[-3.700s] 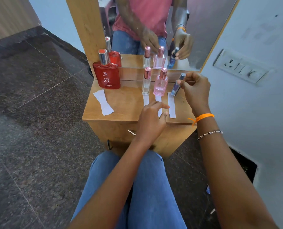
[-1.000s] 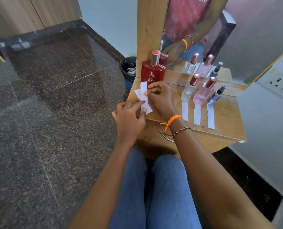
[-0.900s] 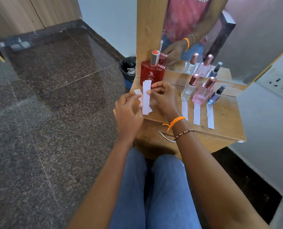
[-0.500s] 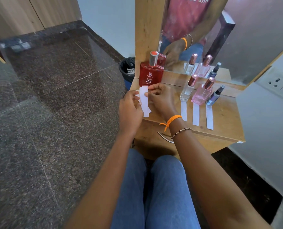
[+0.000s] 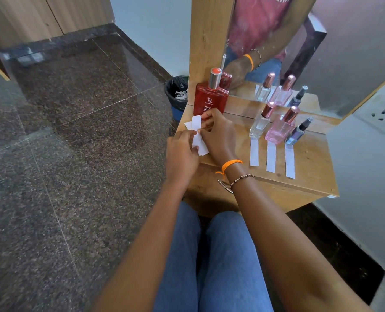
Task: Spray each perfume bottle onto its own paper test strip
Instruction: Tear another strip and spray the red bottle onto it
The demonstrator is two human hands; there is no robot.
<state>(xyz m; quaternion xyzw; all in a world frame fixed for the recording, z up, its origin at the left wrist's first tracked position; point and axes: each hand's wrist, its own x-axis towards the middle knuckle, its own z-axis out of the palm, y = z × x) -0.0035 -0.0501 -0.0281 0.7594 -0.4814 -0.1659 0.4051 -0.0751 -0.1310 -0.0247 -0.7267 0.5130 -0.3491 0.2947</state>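
On the small wooden table [image 5: 308, 167] stand a red perfume bottle [image 5: 210, 99] at the left, then a clear bottle [image 5: 260, 122], a pink bottle [image 5: 281, 128] and a small dark spray bottle [image 5: 298, 131]. A white strip [image 5: 254, 152], a second strip [image 5: 271, 156] and a third strip [image 5: 289, 162] lie in front of the three right-hand bottles. In front of the red bottle, my left hand [image 5: 181, 156] and my right hand [image 5: 218, 136] both pinch a white paper strip [image 5: 196, 128] held upright. Another white strip [image 5: 188, 125] lies behind it on the table.
A mirror [image 5: 299, 41] in a wooden frame rises behind the bottles. A black bin [image 5: 175, 93] with paper scraps stands on the dark granite floor left of the table. A wall with a socket plate [image 5: 382, 118] is close on the right. My knees sit under the table front.
Since 3.7 s ago my right hand left the dark spray bottle and both hands moved to the left strips. In the last second they lifted one strip upright and drew close together on it.
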